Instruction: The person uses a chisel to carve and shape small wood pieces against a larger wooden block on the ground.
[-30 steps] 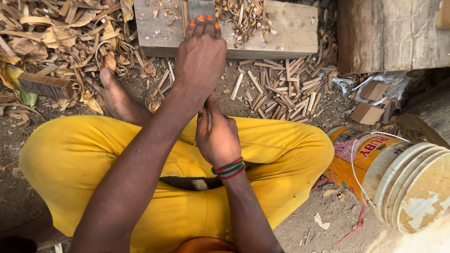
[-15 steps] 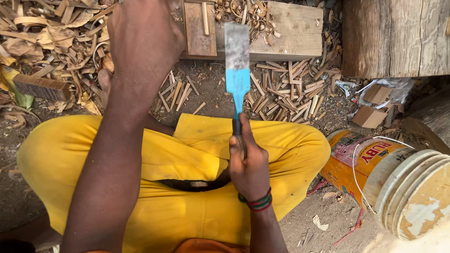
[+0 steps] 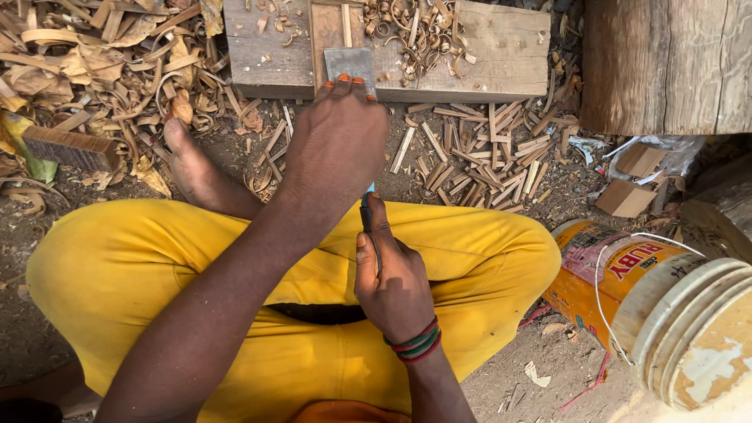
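Person's sitting cross-legged in yellow trousers on dirt, right hand wrapped around the dark handle of a wide flat chisel, left hand pressed over the blade, with its fingertips on the metal. The blade end rests on a small wood piece lying on a plank covered in shavings. Split sticks litter the ground, and a yellow bucket lies tipped on the right.
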